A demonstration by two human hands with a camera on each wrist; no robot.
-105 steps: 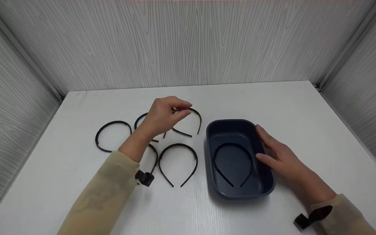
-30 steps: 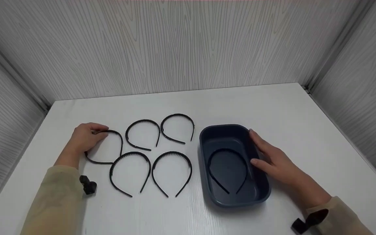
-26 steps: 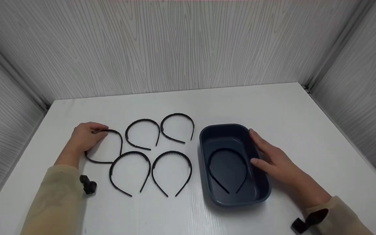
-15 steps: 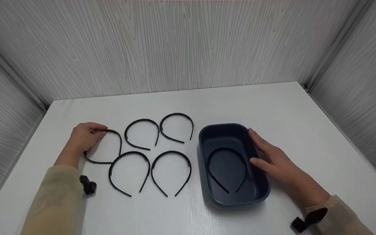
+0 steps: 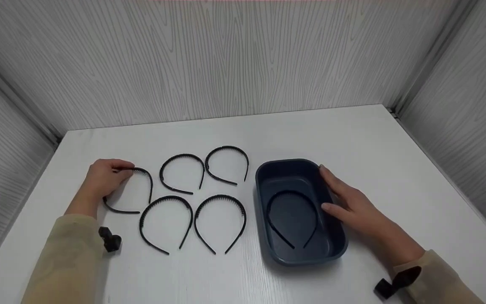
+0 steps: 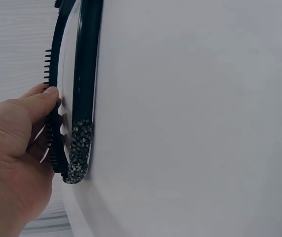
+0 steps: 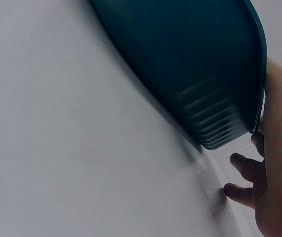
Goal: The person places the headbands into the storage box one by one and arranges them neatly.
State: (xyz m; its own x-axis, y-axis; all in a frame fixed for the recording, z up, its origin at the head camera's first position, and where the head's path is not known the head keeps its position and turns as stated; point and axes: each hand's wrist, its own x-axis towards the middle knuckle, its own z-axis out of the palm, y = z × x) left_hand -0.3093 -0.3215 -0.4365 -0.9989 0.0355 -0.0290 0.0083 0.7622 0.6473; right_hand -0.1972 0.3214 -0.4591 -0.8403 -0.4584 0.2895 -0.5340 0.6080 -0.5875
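At the left of the group, my left hand (image 5: 104,177) pinches the top of a black toothed headband (image 5: 150,185) between thumb and fingers. In the left wrist view that headband (image 6: 57,54) is tilted, its comb teeth beside the thumb and glittery stones near a bend. Several more black headbands lie to its right, among them a front one (image 5: 191,211), a front right one (image 5: 245,213) and a back one (image 5: 203,169). My right hand (image 5: 359,209) holds the right rim of a dark blue plastic bin (image 5: 264,228), thumb over the edge. Another headband (image 5: 315,213) lies inside the bin.
A white table (image 5: 243,278) carries everything. Behind it stands a grey wood-grain panel (image 5: 226,59), with side panels at left and right. Another headband (image 5: 248,160) lies at the back, close to the bin's left side.
From above the back right headband, my left hand has moved to the leftmost headband and taken hold of it. That headband has just shifted slightly left and turned. My right hand stays at the bin.
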